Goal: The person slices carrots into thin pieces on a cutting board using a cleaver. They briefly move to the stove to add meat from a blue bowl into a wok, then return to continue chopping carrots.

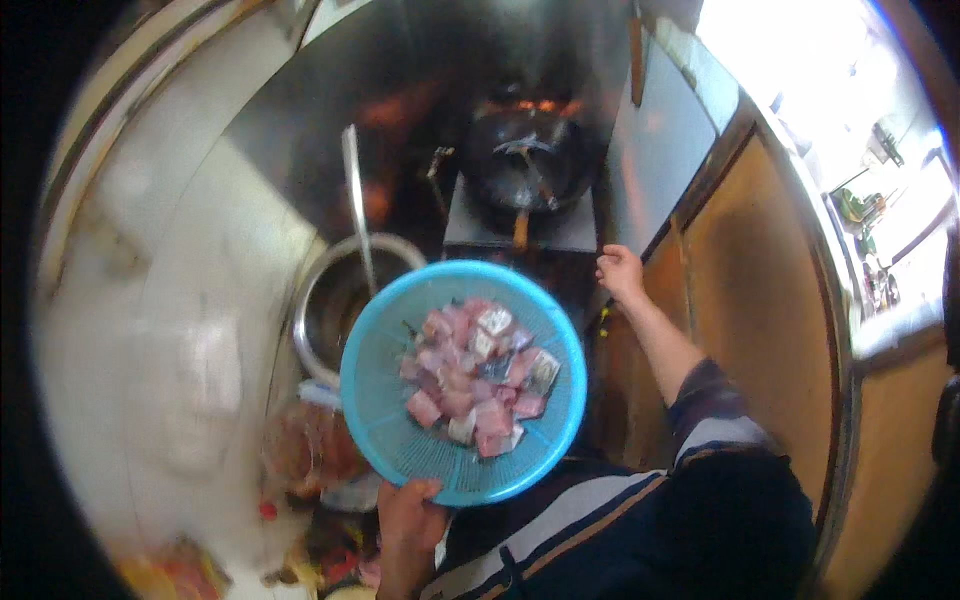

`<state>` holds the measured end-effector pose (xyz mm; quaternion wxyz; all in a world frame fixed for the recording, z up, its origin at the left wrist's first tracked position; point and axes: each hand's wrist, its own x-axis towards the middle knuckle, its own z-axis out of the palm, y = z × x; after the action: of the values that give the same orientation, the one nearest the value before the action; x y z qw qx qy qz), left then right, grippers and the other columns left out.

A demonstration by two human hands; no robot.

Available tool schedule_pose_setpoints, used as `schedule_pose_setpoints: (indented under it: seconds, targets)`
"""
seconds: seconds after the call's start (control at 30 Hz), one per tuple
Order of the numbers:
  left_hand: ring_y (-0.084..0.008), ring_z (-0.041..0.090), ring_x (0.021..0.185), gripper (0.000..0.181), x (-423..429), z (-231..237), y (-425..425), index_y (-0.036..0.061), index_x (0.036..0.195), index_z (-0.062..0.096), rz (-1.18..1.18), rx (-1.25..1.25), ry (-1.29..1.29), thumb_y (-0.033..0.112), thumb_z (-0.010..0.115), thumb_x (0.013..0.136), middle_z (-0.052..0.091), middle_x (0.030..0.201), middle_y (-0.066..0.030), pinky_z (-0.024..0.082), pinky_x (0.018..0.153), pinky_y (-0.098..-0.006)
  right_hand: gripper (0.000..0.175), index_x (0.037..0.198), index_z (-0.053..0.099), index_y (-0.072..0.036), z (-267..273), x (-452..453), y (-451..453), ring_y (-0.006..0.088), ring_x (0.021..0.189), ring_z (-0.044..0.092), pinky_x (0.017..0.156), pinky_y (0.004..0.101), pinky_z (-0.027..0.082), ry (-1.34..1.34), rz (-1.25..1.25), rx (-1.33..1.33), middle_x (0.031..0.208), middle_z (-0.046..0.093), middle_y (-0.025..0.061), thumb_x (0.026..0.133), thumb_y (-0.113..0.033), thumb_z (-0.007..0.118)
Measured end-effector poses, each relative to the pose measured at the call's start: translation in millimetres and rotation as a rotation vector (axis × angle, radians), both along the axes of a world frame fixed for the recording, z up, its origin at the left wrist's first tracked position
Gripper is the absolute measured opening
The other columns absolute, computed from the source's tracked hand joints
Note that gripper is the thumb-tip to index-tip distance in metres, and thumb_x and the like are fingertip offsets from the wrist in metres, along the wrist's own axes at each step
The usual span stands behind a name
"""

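My left hand (411,514) grips the near rim of a blue plastic colander (574,375). Chunks of raw fish (457,386), pink with some grey skin, lie inside it. To the right of the stove, my right hand (621,271) is held out with its fingers curled; whether it holds anything small cannot be told. Ahead of it a dark wok (529,169) sits over flames, with a utensil (525,154) resting inside and a wooden handle (520,229) pointing towards me.
Left of the colander stands a metal pot (300,341) with a long metal handle (355,180) leaning out of it. A jar-like container (304,446) is nearer me. A pale wall (172,337) bounds the left, brown wooden panels (757,300) the right.
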<state>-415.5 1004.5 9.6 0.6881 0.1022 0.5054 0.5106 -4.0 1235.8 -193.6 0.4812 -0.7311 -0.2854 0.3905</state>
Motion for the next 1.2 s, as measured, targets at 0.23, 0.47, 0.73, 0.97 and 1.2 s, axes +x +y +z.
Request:
schedule_pose_setpoints:
  seconds: [0.23, 0.47, 0.73, 0.97, 1.2]
  targets:
    - [-0.0328, 0.063, 0.110, 0.064, 84.5, -0.1, 30.0, -0.0092, 0.136, 0.046, 0.154, 0.043, 0.176, -0.006, 0.054, 0.073, 0.059, 0.124, -0.0168, 0.055, 0.093, -0.0438, 0.033, 0.116, 0.065, -0.001, 42.4, 73.3, 77.5, 0.0309, 0.092, 0.071, 0.084, 0.0404, 0.055, -0.612, 0.127, 0.299, 0.097, 0.074, 0.0155, 0.088, -0.018, 0.067]
    - [-0.0328, 0.063, 0.109, 0.059, 126.4, -6.3, 16.0, -0.0045, 0.139, 0.045, 0.215, 0.129, 0.148, -0.004, 0.052, 0.080, 0.057, 0.130, -0.0175, 0.057, 0.083, -0.0484, 0.044, 0.119, 0.064, -0.001, -6.9, 39.9, 65.6, 0.0405, 0.109, 0.064, 0.097, 0.0478, 0.051, -0.821, 0.662, -0.100, 0.117, 0.065, 0.0236, 0.085, -0.028, 0.072]
    - [-0.0281, 0.067, 0.088, 0.044, 133.7, -11.4, 22.7, -0.0046, 0.125, 0.053, 0.197, 0.223, 0.314, -0.002, 0.052, 0.081, 0.063, 0.111, -0.0146, 0.058, 0.070, -0.0436, 0.053, 0.134, 0.045, -0.003, -47.0, 46.3, 37.0, 0.0455, 0.121, 0.058, 0.101, 0.0497, 0.050, -0.653, 0.586, -0.359, 0.129, 0.056, 0.0288, 0.087, -0.017, 0.065]
    - [-0.0280, 0.067, 0.086, 0.042, 140.5, -15.8, 28.7, -0.0039, 0.123, 0.055, 0.177, 0.207, 0.336, -0.002, 0.052, 0.082, 0.064, 0.110, -0.0138, 0.058, 0.066, -0.0419, 0.052, 0.139, 0.050, -0.002, 1.5, 75.3, -16.8, 0.0254, 0.061, 0.062, 0.050, 0.0384, 0.049, -0.029, 0.367, -0.159, 0.096, 0.065, 0.0160, 0.089, -0.015, 0.058]
    - [-0.0318, 0.066, 0.104, 0.056, 132.4, -15.6, 38.1, -0.0014, 0.137, 0.047, 0.088, 0.231, 0.325, -0.004, 0.049, 0.082, 0.059, 0.126, -0.0159, 0.061, 0.078, -0.0454, 0.050, 0.144, 0.041, -0.006, 69.2, 58.1, -103.8, 0.0131, 0.054, 0.052, 0.042, 0.0308, 0.043, 0.245, 0.341, -0.037, 0.084, 0.057, 0.0072, 0.095, -0.007, 0.051]
